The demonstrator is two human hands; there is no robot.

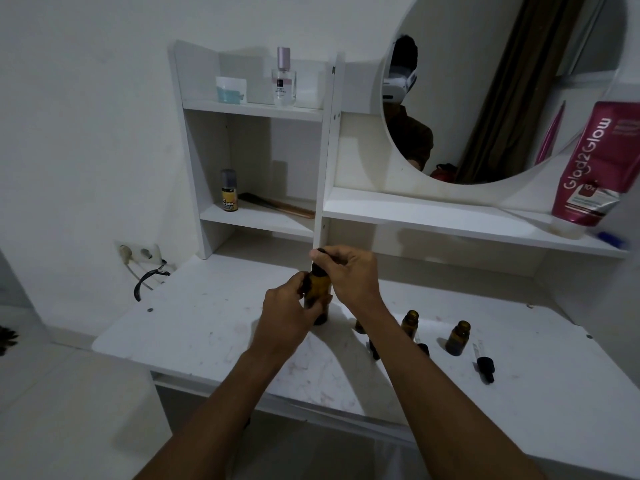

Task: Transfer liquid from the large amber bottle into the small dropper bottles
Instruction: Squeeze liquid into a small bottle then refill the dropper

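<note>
Two bits of writing are readable, both on the pink tube [588,168] standing cap-down at the right end of the long shelf [450,220]: "Glad2Glow" up the side and "10x" lower down. The perfume [284,81] up top has a label, but it's too small to read. Same w/ the yellow-label bottle [229,192] one level down, next to a comb [277,204].

Hands: both arms come in from the bottom and meet mid-desk. Left hand [284,317] is wrapped round the body of the big bottle [317,296], fingers curled on it. Right hand [349,275] comes over the top, fingertips pinching the black top [320,251] at the neck.

The big bottle is dark amber glass, upright, mostly covered by fingers, so I can't tell the liquid lvl. It's toward the back of the desk [207,327]. Can't tell if the base is actually resting on it.

To its right are 3 small bottles [458,337], amber, uncapped, standing on the desk. One is half hidden behind the right forearm. Black droppers [485,363] lie on the desk just beside them.
</note>
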